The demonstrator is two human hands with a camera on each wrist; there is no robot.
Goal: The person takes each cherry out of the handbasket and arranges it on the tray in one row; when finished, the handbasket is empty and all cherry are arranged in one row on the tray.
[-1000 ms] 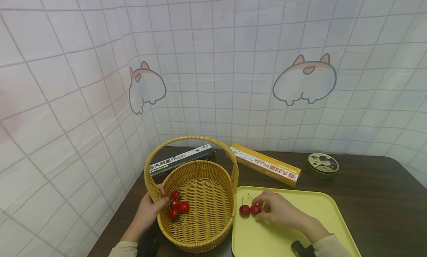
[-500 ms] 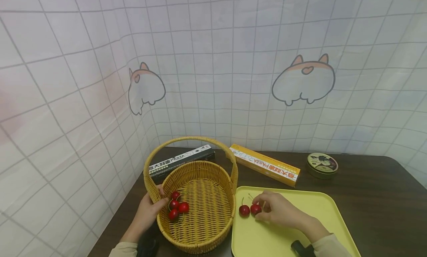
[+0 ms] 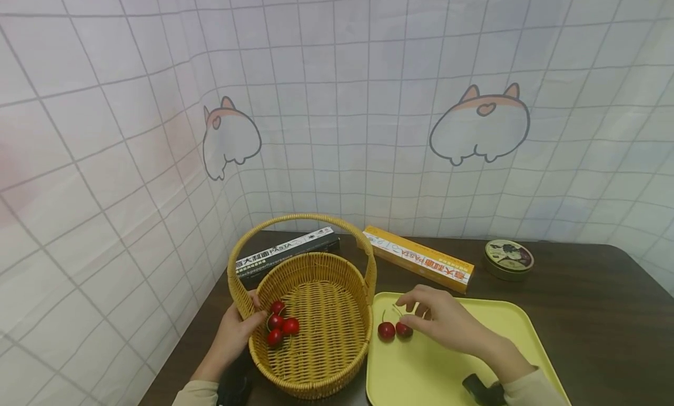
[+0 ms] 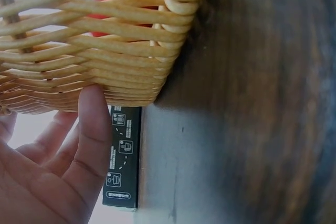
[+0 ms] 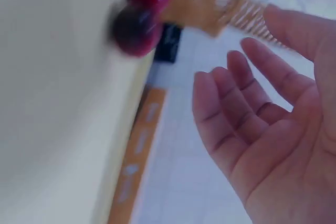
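Note:
My left hand (image 3: 237, 330) grips the left side of a woven basket (image 3: 310, 388), thumb over the rim near the foot of the tall handle. Several red cherries (image 3: 275, 322) lie inside against that side. In the left wrist view, fingers (image 4: 94, 124) touch the basket's outer wall (image 4: 126, 72). On the yellow tray (image 3: 421, 371) sit two dark red cherries, a left cherry (image 3: 386, 331) and a right cherry (image 3: 404, 330), stems up. Just above them hovers my right hand (image 3: 447, 321), fingers loosely bent, holding nothing; the right wrist view shows it apart from both cherries.
Behind the basket lies a black pasta box (image 3: 286, 253). A yellow-orange pasta box (image 3: 418, 260) is set at a slant behind the tray. To the right stands a round tin (image 3: 508, 260) on the dark wooden table (image 3: 595, 312). A grid-patterned cloth (image 3: 342, 131) hangs behind.
My right hand has come off the right-hand tray cherry and risen slightly, its fingers spreading apart. Both tray cherries stay in place, and my left hand keeps its hold on the basket.

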